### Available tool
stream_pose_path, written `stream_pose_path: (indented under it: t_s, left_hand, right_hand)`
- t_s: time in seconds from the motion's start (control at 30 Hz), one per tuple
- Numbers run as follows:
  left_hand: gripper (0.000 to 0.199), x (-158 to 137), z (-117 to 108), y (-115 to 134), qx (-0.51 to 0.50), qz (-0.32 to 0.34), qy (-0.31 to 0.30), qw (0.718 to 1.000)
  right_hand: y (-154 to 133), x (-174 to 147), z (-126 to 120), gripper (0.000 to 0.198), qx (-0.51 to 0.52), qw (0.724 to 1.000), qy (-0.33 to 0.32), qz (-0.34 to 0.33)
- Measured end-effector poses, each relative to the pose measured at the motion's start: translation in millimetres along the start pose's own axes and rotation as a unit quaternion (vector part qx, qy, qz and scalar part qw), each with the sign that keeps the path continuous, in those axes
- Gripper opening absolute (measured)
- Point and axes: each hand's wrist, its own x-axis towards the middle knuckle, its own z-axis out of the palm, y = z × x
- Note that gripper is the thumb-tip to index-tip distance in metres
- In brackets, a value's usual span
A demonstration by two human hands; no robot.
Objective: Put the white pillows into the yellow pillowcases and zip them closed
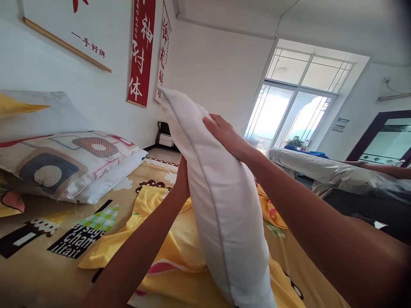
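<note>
A plump white pillow [221, 201] with grey piping along its seam stands on edge in front of me, tilted with its top corner to the left. My right hand [227, 137] presses on its upper right side, fingers stretched along the fabric. Against the left side is my left hand [183, 177], its fingers hidden behind the pillow. Between them, the two hands hold the pillow up. Under its lower end lies a crumpled yellow pillowcase [180, 239] with pink patches, spread over the printed bedsheet [48, 273].
At the left, a pillow in a car-print case [93, 149] lies on a white pillow [112, 182], by the wall. Plastic-wrapped mattresses [308, 164] are at the right, with another person's arm [382, 169] above them. A window [289, 107] is at the back.
</note>
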Motion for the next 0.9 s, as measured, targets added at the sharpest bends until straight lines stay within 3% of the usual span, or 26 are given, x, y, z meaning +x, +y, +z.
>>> stream_pose_path:
  t_s: [0.07,0.17,0.27,0.37,0.47,0.57,0.67,0.77,0.83,0.9]
  left_hand:
    - [0.045,2,-5,4,-0.008,0.007,-0.001,1.000]
    - [0.041,4,-6,9,-0.018,0.002,-0.004,1.000]
    - [0.035,4,-7,17,-0.007,0.014,0.003,1.000]
    - [0.031,-2,-12,33,0.029,0.041,-0.029,0.998]
    - [0.040,-16,-11,50,0.083,0.039,-0.084,0.992]
    - [0.054,-31,-1,58,0.134,0.046,-0.113,0.983]
    - [0.054,-41,6,54,0.159,0.062,-0.084,0.982]
    - [0.048,-45,0,49,0.181,0.054,-0.010,0.982]
    - [0.042,-48,-9,46,0.192,0.052,0.018,0.980]
    - [0.034,-52,-19,45,0.187,0.064,0.028,0.980]
  right_hand:
    - [-5,-3,5,0.076,0.004,0.999,-0.043,0.020]
    - [-8,-4,3,0.077,0.008,0.998,-0.064,-0.002]
    - [-7,-3,-2,0.074,-0.031,0.999,-0.019,-0.023]
    - [-3,-9,-4,0.069,-0.112,0.990,0.060,-0.059]
    - [-1,-24,4,0.064,-0.181,0.971,0.125,-0.094]
    - [-8,-39,13,0.055,-0.201,0.965,0.135,-0.104]
    - [-13,-43,6,0.048,-0.144,0.982,0.070,-0.098]
    - [2,-35,-22,0.054,0.010,0.998,-0.006,-0.065]
    - [25,-26,-40,0.062,0.094,0.995,0.010,-0.026]
    - [54,-20,-52,0.065,0.101,0.991,0.081,0.017]
